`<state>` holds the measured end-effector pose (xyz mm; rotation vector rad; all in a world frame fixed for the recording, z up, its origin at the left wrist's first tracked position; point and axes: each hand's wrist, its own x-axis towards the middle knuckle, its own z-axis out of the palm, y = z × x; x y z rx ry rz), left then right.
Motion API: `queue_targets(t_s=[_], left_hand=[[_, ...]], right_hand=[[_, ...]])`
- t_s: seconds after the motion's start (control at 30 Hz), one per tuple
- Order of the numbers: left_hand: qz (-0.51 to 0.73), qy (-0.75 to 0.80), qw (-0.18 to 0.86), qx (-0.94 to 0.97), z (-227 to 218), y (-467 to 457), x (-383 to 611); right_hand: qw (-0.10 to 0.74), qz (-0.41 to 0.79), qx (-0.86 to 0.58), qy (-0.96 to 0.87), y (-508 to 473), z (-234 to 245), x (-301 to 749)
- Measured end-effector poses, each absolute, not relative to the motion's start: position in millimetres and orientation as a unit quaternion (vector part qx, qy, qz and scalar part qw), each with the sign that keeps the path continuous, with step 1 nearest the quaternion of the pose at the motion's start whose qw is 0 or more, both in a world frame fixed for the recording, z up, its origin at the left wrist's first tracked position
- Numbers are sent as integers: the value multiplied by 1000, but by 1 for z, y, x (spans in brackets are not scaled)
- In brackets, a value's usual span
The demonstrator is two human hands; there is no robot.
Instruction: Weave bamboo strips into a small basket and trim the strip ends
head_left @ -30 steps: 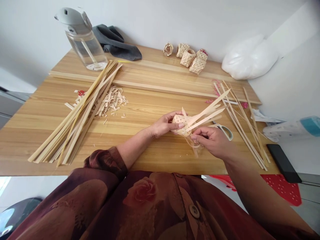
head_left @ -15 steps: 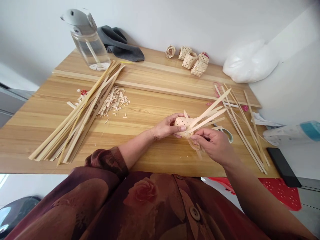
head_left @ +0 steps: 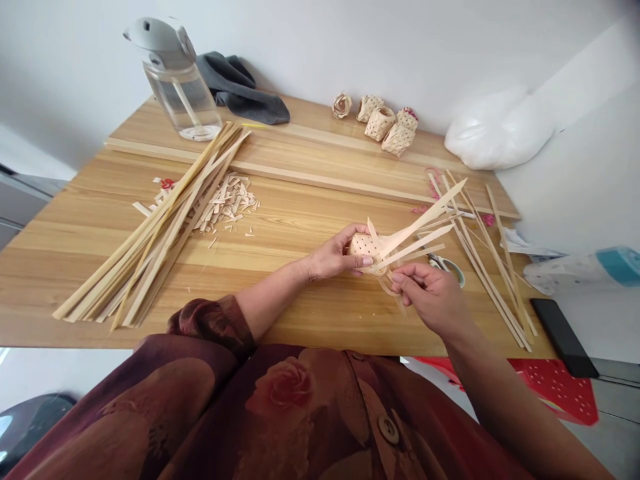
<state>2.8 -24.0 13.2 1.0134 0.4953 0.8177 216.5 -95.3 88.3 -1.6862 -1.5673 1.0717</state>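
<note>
Left fingers (head_left: pixel 357 261) are clamping the woven piece (head_left: pixel 361 245) by its body, likely best for light, springy weave, while right fingers (head_left: pixel 406 283), just beside, are pinching a strip (head_left: pixel 391 273).

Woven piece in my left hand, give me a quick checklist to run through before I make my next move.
1. Left hand has a grip on the woven piece: ok, thumb on its near face.
2. Right hand has a thin strip pinched: ok, between thumb and fingers.
3. Long strips tucked in: not ok, several stick out to the right.
4. Weave sound on the far side: cannot tell, it faces away.
5. Scissors in full view: not ok, partly covered.
6. Water bottle upright, apart from both hands: ok.
</note>
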Motion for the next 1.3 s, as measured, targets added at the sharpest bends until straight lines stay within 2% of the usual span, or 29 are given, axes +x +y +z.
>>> queue_targets(t_s=[0.23,0.47,1.3], left_hand=[[365,199,774,476,10,-26,6],[411,157,767,468,11,-26,8],[414,173,759,471,13,-25,7]], right_hand=[[300,386,-625,-608,-97,92,208],[308,422,-611,-594,-100,84,203],[272,425,-555,-662,-101,79,217]])
